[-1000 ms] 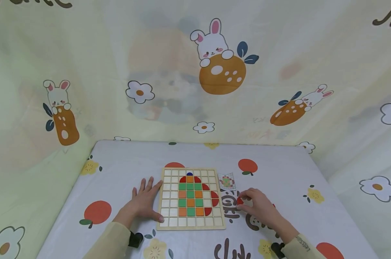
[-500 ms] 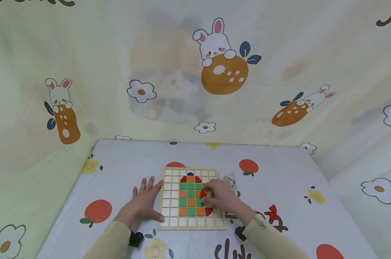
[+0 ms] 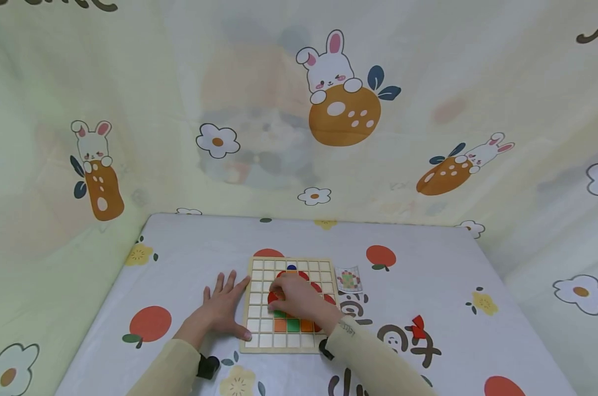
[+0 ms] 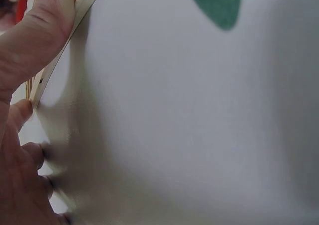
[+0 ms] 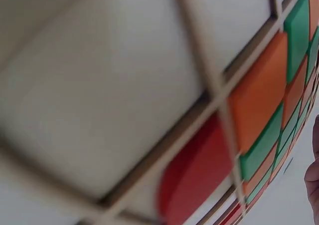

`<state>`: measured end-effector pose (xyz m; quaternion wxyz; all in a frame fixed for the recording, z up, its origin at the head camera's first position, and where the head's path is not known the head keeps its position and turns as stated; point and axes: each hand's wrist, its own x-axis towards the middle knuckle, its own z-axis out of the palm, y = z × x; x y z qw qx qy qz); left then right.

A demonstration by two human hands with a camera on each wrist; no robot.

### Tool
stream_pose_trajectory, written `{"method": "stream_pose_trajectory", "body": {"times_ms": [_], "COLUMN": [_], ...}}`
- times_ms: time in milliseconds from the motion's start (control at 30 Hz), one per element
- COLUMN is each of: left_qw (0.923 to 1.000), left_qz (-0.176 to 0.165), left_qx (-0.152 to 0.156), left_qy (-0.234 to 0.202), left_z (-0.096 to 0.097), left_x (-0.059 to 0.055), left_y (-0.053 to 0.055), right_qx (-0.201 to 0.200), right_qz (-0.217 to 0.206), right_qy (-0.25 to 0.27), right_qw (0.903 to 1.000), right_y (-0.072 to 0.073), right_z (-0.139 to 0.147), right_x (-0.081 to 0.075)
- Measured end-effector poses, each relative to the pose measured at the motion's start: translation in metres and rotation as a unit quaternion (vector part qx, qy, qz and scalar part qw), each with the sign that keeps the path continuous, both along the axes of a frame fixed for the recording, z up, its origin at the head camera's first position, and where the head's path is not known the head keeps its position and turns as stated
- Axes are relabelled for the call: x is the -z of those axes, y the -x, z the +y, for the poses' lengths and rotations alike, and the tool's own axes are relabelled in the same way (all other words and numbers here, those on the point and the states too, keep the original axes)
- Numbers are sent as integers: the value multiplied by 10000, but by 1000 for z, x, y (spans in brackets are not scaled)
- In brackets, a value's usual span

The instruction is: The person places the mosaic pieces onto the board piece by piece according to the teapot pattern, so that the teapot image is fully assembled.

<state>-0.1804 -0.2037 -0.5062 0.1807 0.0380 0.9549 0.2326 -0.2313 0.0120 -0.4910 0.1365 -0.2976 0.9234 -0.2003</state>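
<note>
A wooden grid board (image 3: 291,348) lies on the table, filled partly with green, orange and red tiles and one blue piece (image 3: 291,268). My left hand (image 3: 221,311) rests at its left side with fingers spread, the thumb (image 4: 37,43) touching the board's edge. Over the left-middle of the grid, my right hand (image 3: 299,300) pinches a red tile (image 3: 272,297) with thumb and fingers. That hand covers much of the pattern. Close up in the right wrist view are a red rounded tile (image 5: 197,175) and an orange tile (image 5: 261,95) in their cells.
A small printed card (image 3: 349,280) with a coloured pattern lies right of the board. Farther right are loose red pieces (image 3: 417,327) on the white patterned tablecloth (image 3: 427,264). A rabbit-print curtain (image 3: 259,82) hangs behind the table.
My right hand has carried the red tile from the table right of the board leftward across the grid to the pattern's left side. My left hand stays in place.
</note>
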Motion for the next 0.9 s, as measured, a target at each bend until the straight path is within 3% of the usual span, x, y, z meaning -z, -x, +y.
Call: {"method": "stream_pose_trajectory", "body": {"times_ms": [433,900], "left_qw": [9999,9999], "left_qz": [99,82], "left_qx": [95,49], "left_qy": [23,-57], "left_z": [-2,-2], "left_x": [0,-1], "left_y": [0,0], "right_qx": [-86,181], "right_qz": [346,429], "right_qy": [-713,-1208], "right_qw": [9968,9916], "right_y": [5,0], "right_z": [-40,-57], "right_x": [-1,2]}}
